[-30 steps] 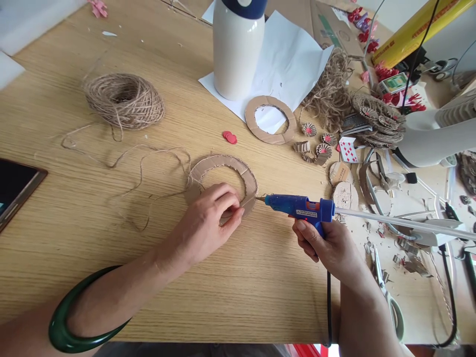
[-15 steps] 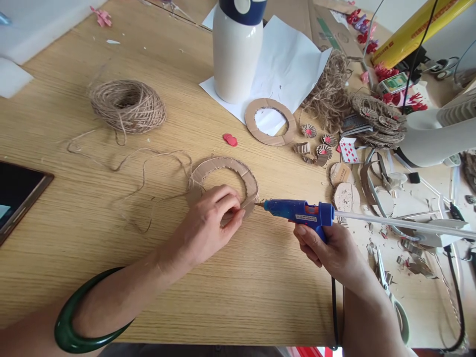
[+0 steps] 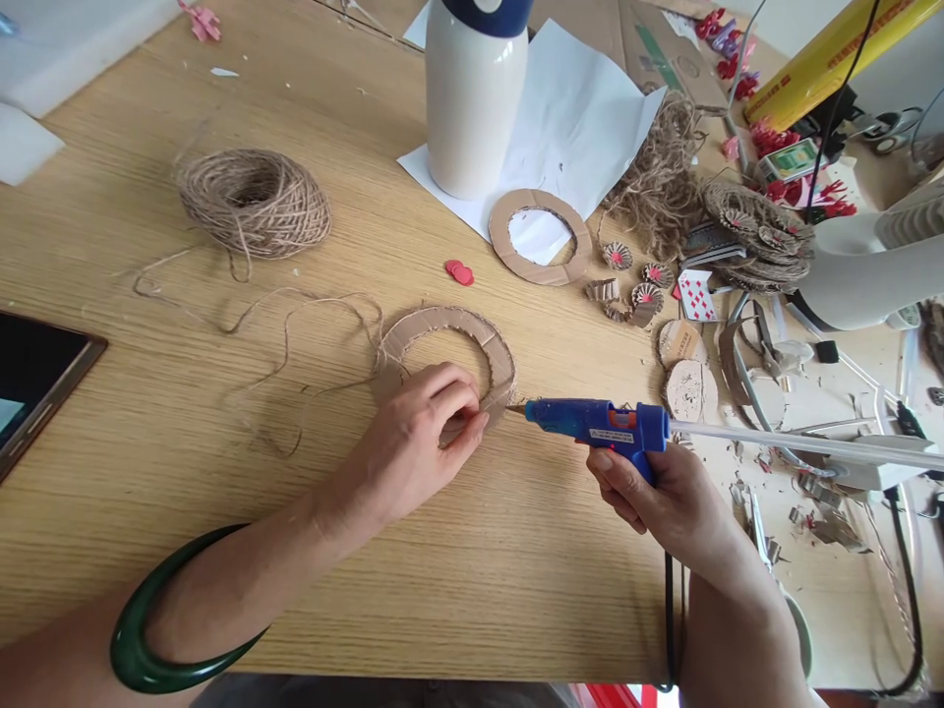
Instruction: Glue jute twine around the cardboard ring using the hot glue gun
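Observation:
My left hand [image 3: 424, 433] is closed on the lower edge of a cardboard ring [image 3: 498, 356] that lies on the table. Loose twine [image 3: 286, 334] runs from the ring's left side toward a ball of jute twine [image 3: 255, 205]. In my right hand [image 3: 656, 492] is a blue hot glue gun [image 3: 590, 421], with a long clear glue stick [image 3: 774, 442] sticking out of its back. Its nozzle tip is at the ring's lower right edge, close to my left fingertips; whether it touches, I cannot tell.
Behind stand a white bottle [image 3: 476, 108] and a second cardboard ring [image 3: 508, 246], partly on white paper [image 3: 582, 88]. Red paper discs [image 3: 458, 272] lie between. At right are rolled cardboard flowers [image 3: 647, 297], cardboard discs [image 3: 689, 391], scissors [image 3: 758, 531] and cables. A phone [image 3: 44, 383] lies left.
The view has shifted very slightly. My right hand and the glue gun sit a touch farther right; my left hand keeps its hold on the ring.

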The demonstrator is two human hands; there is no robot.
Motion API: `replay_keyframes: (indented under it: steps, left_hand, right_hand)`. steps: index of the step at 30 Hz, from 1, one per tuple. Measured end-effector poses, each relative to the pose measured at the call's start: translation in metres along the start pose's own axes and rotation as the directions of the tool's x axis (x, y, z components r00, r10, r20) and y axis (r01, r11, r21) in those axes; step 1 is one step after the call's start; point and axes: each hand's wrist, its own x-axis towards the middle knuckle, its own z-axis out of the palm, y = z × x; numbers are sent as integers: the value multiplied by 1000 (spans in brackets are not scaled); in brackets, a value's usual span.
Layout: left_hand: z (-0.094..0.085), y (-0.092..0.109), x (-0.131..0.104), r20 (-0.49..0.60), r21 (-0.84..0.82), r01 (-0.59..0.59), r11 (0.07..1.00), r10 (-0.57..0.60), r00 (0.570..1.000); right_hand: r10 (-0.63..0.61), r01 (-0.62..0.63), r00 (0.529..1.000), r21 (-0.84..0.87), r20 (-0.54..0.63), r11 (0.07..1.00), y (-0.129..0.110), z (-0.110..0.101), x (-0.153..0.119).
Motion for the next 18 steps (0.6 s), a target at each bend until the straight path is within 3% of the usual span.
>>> replay_keyframes:
  steps: [5, 18]
  left_hand:
    - [-2, 1, 0, 22, 6, -16, 1000, 16, 1000]
    - [-3, 4, -2, 37, 135, -167, 977, 164, 986]
  right_hand:
    - [19, -6, 997, 178, -71, 984, -3, 0, 3]
    - [64, -40, 994, 259, -87, 965, -3, 12, 2]
